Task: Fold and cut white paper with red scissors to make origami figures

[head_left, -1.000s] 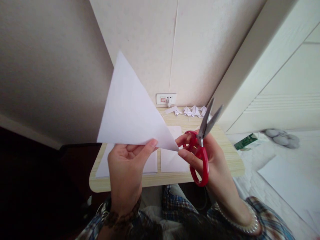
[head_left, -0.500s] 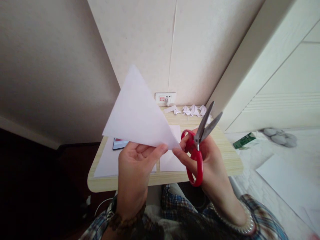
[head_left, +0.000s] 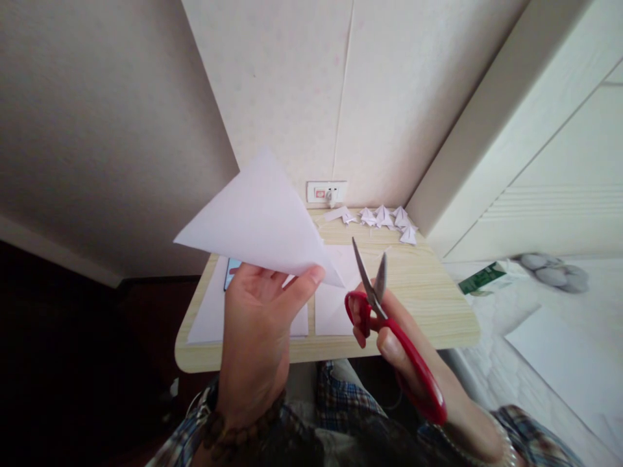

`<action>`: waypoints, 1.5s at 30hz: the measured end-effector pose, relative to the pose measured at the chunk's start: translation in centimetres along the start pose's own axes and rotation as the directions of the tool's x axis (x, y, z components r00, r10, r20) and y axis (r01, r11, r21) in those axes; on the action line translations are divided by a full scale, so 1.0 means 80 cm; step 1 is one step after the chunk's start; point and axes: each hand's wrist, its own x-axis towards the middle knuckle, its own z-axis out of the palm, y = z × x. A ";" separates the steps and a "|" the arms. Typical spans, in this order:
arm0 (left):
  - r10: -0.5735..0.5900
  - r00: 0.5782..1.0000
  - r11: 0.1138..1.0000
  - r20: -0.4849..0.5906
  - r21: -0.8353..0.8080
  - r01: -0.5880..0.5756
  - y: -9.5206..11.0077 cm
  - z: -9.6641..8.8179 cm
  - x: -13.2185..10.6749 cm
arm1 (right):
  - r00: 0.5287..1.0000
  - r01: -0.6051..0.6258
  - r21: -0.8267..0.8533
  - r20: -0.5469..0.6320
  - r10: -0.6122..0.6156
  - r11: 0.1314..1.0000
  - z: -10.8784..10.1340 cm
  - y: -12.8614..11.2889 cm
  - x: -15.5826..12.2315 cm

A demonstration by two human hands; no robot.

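My left hand (head_left: 265, 311) pinches the lower edge of a white sheet of paper (head_left: 263, 214) folded into a triangle, thumb in front and fingers behind. The paper is held up above the table, one corner pointing up and another toward the right. Just right of that corner, my right hand (head_left: 389, 331) grips red-handled scissors (head_left: 377, 298), fingers in the loops. Their metal blades stand apart and point up and slightly left, and they do not touch the paper.
White sheets (head_left: 333, 314) and a partly hidden phone (head_left: 231, 272) lie on the small wooden table (head_left: 433, 318). Several folded paper pieces (head_left: 382, 216) stand along its back edge under a wall socket (head_left: 326, 192). At right are a green-and-white box (head_left: 484, 277) and a large white sheet (head_left: 564, 350).
My right hand has let go of the paper's right corner and turned the scissors, so the blades now lean left toward the paper. The triangle has tilted, its left corner swinging outward.
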 end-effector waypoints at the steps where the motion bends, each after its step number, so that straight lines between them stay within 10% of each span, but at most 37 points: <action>1: 0.004 1.000 1.000 0.009 -0.008 -0.004 0.002 0.001 0.000 | 0.999 -0.023 -0.015 0.035 0.023 1.000 0.000 -0.002 -0.001; 45: 0.008 1.000 0.999 -0.011 0.037 -0.008 -0.012 0.008 0.014 | 0.978 -0.198 -0.256 0.011 0.208 0.946 -0.003 -0.027 0.023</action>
